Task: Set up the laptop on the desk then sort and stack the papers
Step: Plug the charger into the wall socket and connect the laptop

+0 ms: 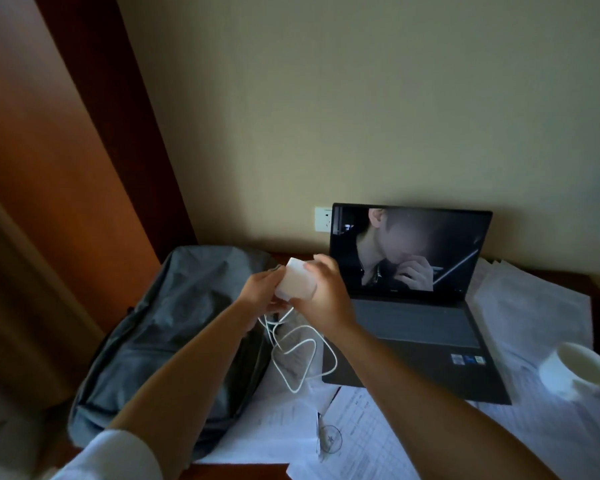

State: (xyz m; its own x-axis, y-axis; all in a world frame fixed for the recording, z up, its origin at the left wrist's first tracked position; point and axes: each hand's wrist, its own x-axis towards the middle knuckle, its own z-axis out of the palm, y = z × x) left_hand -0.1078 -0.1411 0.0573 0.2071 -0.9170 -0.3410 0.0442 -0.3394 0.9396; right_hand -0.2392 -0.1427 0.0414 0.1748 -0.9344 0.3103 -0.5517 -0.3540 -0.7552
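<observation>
Both hands, left hand [262, 289] and right hand [321, 289], clamped together on white charger [296, 282], cable [302, 355] dangling; wall socket [323, 219] at twelve o'clock, likely plug-in target. Laptop [413, 299] open at three o'clock.

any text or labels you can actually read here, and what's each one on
None can be read.
Laptop palm-rest stickers: too small.
Mark under the screen: blurred.
Papers, printed tables and a round stamp: blurred.
Wall socket markings: too small.
</observation>
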